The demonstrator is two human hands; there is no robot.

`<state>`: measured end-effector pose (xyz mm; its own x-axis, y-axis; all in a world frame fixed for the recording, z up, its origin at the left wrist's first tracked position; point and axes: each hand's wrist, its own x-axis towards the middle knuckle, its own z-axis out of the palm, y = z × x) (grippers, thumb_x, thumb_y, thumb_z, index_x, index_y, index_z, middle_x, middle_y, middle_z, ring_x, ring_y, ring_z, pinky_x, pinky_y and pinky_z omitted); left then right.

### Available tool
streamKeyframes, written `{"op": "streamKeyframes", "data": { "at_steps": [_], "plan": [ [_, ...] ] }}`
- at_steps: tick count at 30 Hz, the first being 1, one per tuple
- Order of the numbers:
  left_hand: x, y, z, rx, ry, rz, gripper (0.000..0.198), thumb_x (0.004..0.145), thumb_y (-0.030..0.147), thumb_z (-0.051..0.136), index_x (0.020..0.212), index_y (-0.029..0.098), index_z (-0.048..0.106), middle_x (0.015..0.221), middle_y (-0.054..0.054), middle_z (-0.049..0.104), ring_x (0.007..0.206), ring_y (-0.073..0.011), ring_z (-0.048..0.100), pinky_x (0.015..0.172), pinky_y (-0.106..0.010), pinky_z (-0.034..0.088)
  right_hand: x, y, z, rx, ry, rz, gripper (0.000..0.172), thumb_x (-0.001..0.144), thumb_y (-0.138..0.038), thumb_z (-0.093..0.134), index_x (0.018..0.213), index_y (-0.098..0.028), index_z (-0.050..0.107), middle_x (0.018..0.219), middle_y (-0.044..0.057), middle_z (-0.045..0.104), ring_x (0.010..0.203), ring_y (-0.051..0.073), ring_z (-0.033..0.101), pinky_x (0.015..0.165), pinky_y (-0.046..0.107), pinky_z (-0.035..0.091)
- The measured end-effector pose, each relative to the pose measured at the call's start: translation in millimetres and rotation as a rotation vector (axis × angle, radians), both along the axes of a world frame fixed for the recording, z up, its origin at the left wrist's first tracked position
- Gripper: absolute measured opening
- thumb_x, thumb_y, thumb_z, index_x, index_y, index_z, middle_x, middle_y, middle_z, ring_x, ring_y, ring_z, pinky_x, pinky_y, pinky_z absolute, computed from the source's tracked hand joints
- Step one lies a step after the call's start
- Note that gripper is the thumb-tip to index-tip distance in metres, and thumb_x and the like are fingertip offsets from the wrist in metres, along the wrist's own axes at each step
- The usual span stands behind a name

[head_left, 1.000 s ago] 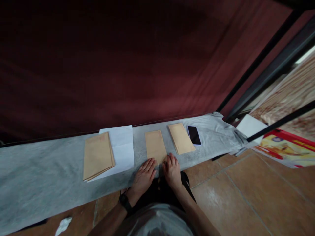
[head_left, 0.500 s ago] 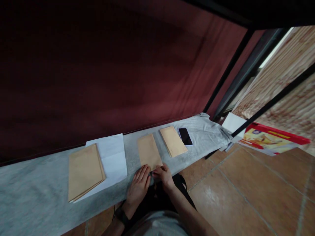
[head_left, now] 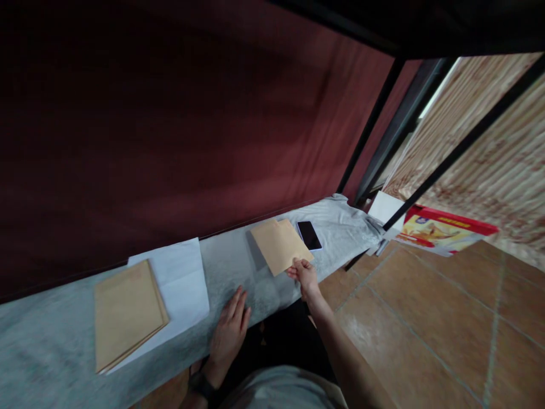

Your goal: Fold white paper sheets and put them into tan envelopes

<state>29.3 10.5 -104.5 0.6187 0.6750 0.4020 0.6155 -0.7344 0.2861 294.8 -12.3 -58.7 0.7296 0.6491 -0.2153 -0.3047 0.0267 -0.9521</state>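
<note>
My right hand (head_left: 304,275) pinches the near edge of a brown paper envelope (head_left: 269,247), thumb on top. That envelope is held over a small pile of like envelopes (head_left: 293,234) and covers most of it; whether they touch I cannot tell. My left hand (head_left: 230,326) lies flat near the front edge of the cloth-covered bench, fingers stretched out, with nothing in it. Just right of the pile is a dark-screened phone (head_left: 310,235).
Larger brown envelopes (head_left: 128,312) lie stacked on white paper sheets (head_left: 185,278) at the left. Grey cloth (head_left: 51,335) covers the narrow bench. A dark red panel (head_left: 191,142) rises behind it. Black bars (head_left: 370,125) and a red-yellow box (head_left: 443,230) stand at the right.
My right hand has lifted the envelope from in front of me and carried it right, over the small pile. My left hand has let go of it and rests on the cloth.
</note>
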Motion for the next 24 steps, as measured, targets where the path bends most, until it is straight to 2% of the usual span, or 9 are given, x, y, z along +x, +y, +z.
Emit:
{"op": "streamKeyframes", "data": {
  "at_steps": [4,8,14,19,24],
  "plan": [
    [-1,2,-5.2,0.037,0.035,-0.028,0.047,0.103,0.031,0.034,0.147,0.022,0.047,0.148,-0.009,0.054,0.136,-0.0256,0.051,0.111,-0.045,0.048,27,-2,-0.8,-0.006,0.113,-0.044,0.043,0.07,-0.051,0.081,0.068,-0.021,0.052,0.054,-0.001,0.064,0.051,0.015,0.067,0.055,0.025,0.059],
    [-3,2,-6.6,0.029,0.046,-0.064,0.046,0.102,0.031,0.035,0.143,0.023,0.052,0.145,-0.008,0.057,0.135,-0.0263,0.053,0.11,-0.047,0.048,36,-4,-9.0,-0.029,0.175,-0.072,0.038,0.072,-0.045,0.081,0.068,-0.021,0.054,0.053,-0.001,0.065,0.048,0.014,0.065,0.05,0.024,0.058],
    [6,10,-7.3,-0.082,-0.109,0.021,0.043,0.101,0.035,0.04,0.138,0.022,0.056,0.142,-0.009,0.059,0.129,-0.0253,0.057,0.108,-0.045,0.05,41,-4,-21.2,-0.053,0.205,-0.088,0.034,0.076,-0.044,0.078,0.067,-0.022,0.055,0.053,0.0,0.065,0.047,0.016,0.065,0.046,0.026,0.058],
    [39,25,-4.3,-0.284,-0.252,0.0,0.041,0.097,0.032,0.043,0.133,0.018,0.058,0.137,-0.013,0.062,0.128,-0.0259,0.059,0.106,-0.046,0.051,44,-1,-25.2,-0.071,0.178,-0.077,0.033,0.082,-0.047,0.071,0.067,-0.022,0.054,0.055,0.002,0.066,0.049,0.017,0.066,0.051,0.028,0.06],
    [88,29,10.2,-0.565,-0.357,0.023,0.044,0.093,0.028,0.049,0.136,0.019,0.055,0.134,-0.013,0.064,0.12,-0.0247,0.063,0.1,-0.042,0.053,46,-3,-29.3,-0.138,0.068,-0.005,0.039,0.085,-0.056,0.064,0.069,-0.021,0.056,0.061,0.007,0.07,0.051,0.019,0.068,0.052,0.032,0.059]
  ]
}}
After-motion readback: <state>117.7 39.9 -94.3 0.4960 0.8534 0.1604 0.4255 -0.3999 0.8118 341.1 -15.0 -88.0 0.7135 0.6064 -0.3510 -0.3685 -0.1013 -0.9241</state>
